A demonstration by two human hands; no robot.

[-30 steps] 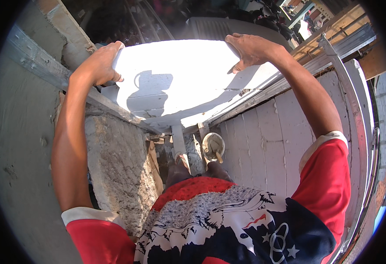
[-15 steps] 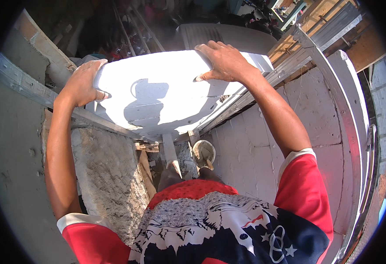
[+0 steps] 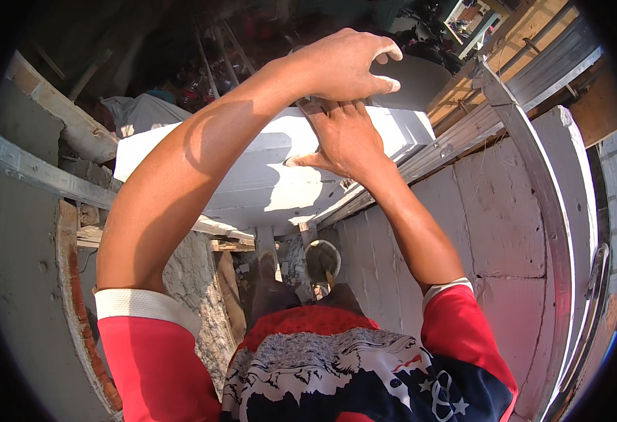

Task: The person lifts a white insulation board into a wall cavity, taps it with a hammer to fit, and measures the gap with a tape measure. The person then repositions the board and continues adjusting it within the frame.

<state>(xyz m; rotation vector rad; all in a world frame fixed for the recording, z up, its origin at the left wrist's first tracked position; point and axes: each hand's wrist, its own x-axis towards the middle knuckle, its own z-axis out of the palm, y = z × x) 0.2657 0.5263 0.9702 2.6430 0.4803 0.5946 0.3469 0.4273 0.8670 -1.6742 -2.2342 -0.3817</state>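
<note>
- White block (image 3: 252,176): a large pale slab, held level at chest height in front of the person, its long side running from the left toward the upper right; sunlight falls on its top face and the arms cast shadows across it.
- Right hand (image 3: 343,137): laid flat on the block's top face near its far right end, fingers spread and pointing away from the body, thumb (image 3: 301,160) stretched out to the left; palm pressed down, nothing enclosed in it.
- Left hand (image 3: 347,63): reached across over the right hand, fingers curled down over the block's far edge, fingertips (image 3: 391,84) bent around it; a gripping hold on that edge.
- Both hands sit at the same far right portion of the block, the left one above and just beyond the right.
- White wall (image 3: 498,232): built of large pale blocks, running along the person's right side, close to the held block.
- Metal rail (image 3: 34,172): a grey strip crossing at the left, beneath the block's near left end.
- Below, between rough masonry (image 3: 196,295) and the wall, the person's feet (image 3: 321,260) show.
</note>
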